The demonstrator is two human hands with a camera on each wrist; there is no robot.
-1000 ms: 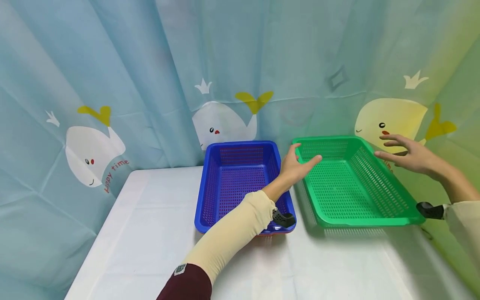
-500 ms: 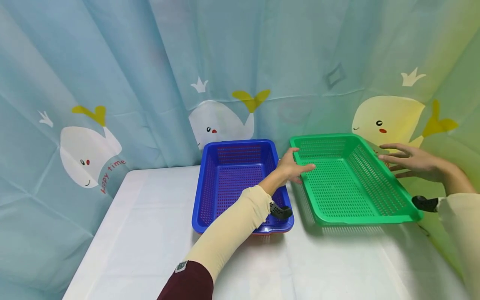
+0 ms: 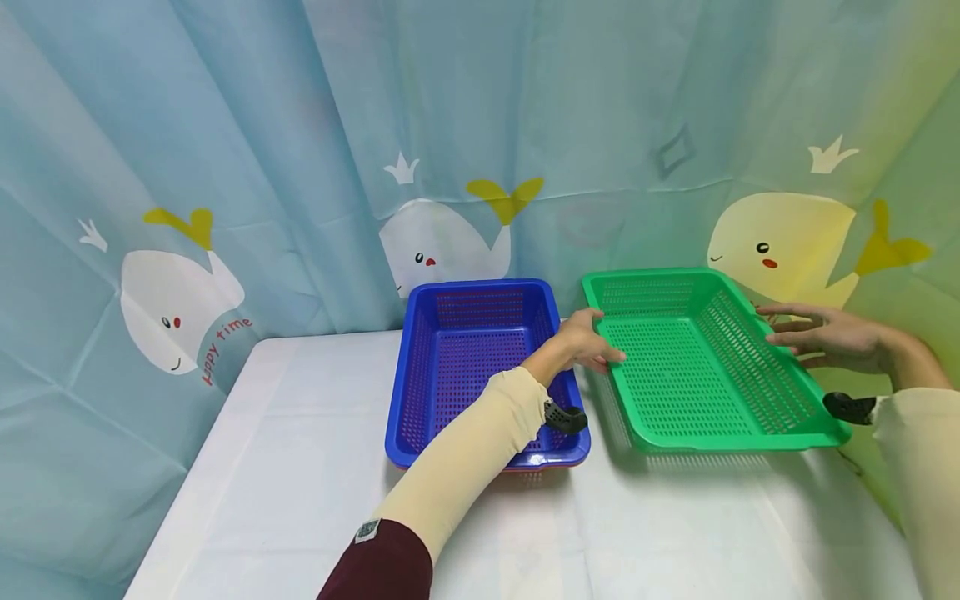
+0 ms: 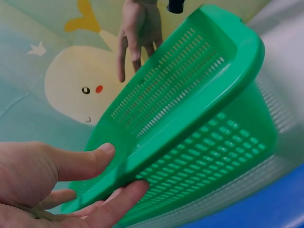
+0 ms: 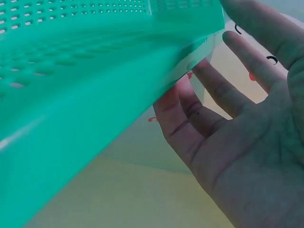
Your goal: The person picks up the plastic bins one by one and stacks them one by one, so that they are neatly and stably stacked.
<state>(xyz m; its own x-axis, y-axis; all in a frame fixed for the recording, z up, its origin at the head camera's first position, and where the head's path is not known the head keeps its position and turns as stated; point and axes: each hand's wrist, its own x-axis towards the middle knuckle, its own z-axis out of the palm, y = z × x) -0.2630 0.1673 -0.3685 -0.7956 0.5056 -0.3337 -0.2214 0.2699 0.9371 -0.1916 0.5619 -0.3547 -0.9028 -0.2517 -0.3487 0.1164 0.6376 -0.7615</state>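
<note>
A green plastic basket (image 3: 675, 375) with slotted sides stands at the right of the table. My left hand (image 3: 585, 340) is at its left rim, thumb over the inner side and fingers along the outside. In the left wrist view, the left thumb (image 4: 90, 159) and fingers straddle the rim without a plain pinch. Beside the opposite rim is my right hand (image 3: 843, 337), its fingers spread. The right wrist view shows some of the right fingers (image 5: 178, 114) reaching under the green rim, their tips hidden, while the thumb stays off it.
Left of the green basket stands a blue basket (image 3: 480, 375), with a red edge showing beneath it. Both baskets are on a white-covered table (image 3: 315, 433). A whale-print curtain (image 3: 300, 167) hangs behind and along the right side.
My left hand has come down and nearer me along the green basket's left rim. The right hand has lowered toward the right rim. The baskets keep their places.
</note>
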